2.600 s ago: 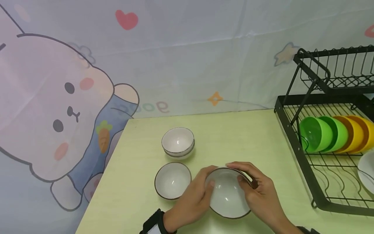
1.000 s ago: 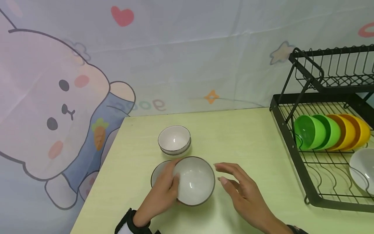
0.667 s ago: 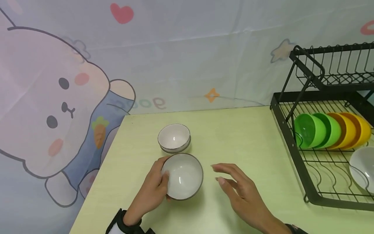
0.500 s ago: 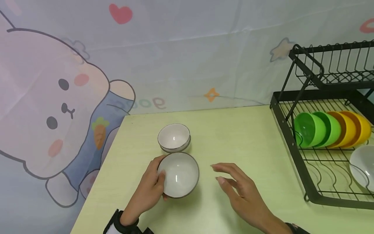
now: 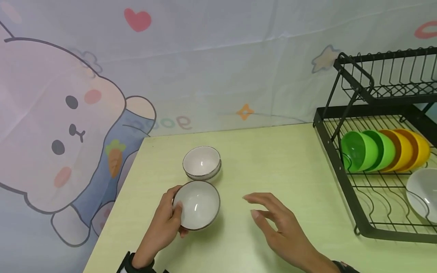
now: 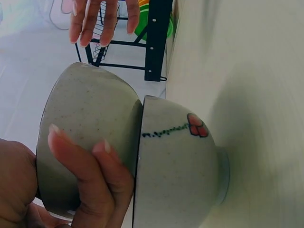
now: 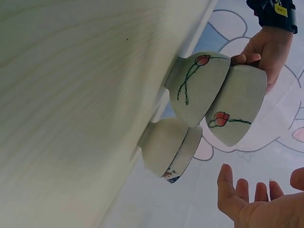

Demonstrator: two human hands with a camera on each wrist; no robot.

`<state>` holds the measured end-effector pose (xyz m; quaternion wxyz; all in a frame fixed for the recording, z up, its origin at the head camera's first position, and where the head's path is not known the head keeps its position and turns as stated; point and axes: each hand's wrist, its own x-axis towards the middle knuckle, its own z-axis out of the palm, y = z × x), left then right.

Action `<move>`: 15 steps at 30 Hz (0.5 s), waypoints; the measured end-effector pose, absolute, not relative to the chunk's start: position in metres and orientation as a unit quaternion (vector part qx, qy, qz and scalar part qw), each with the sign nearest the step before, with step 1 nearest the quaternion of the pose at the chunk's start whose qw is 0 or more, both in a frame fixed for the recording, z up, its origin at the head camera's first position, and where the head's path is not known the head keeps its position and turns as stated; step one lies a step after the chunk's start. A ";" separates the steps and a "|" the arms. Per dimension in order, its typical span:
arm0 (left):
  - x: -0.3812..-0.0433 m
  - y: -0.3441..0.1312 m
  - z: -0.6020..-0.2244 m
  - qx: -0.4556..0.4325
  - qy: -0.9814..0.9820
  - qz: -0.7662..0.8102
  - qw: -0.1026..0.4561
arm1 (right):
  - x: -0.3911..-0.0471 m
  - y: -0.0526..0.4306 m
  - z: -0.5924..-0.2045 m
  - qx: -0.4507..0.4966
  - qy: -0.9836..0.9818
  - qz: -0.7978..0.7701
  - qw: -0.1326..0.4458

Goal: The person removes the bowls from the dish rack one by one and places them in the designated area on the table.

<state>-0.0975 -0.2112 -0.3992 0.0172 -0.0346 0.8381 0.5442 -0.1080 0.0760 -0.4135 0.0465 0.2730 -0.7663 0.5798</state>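
My left hand (image 5: 161, 224) grips a white bowl (image 5: 198, 206) with a dark rim, thumb inside and fingers beneath. In the left wrist view that bowl sits right at the rim of a lower bowl (image 6: 178, 159) with a red flower, which stands on the table; in the head view the lower one is hidden under it. The right wrist view shows a red flower on the held bowl (image 7: 242, 102) too. To the right, my right hand (image 5: 285, 231) hovers with fingers apart and slightly bent, holding nothing.
Just behind stands a stack of two white bowls (image 5: 202, 163) on the pale table (image 5: 273, 159). At the right, a black dish rack (image 5: 341, 182) holds green bowls (image 5: 362, 151), yellow bowls (image 5: 414, 149) and a white dish (image 5: 425, 193). A printed cloth (image 5: 211, 68) hangs behind.
Both hands held the bowl at first; the right hand let go and stays apart. The left hand has carried the bowl left, over the other bowl, which it now covers.
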 end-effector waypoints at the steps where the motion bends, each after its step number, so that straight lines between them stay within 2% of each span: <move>1: -0.098 -0.212 -0.399 -0.035 0.838 0.545 0.018 | -0.108 0.076 -0.413 0.274 -0.766 0.580 0.048; 15: -0.101 -0.218 -0.405 -0.066 0.850 0.523 0.025 | -0.108 0.076 -0.416 0.268 -0.769 0.579 0.035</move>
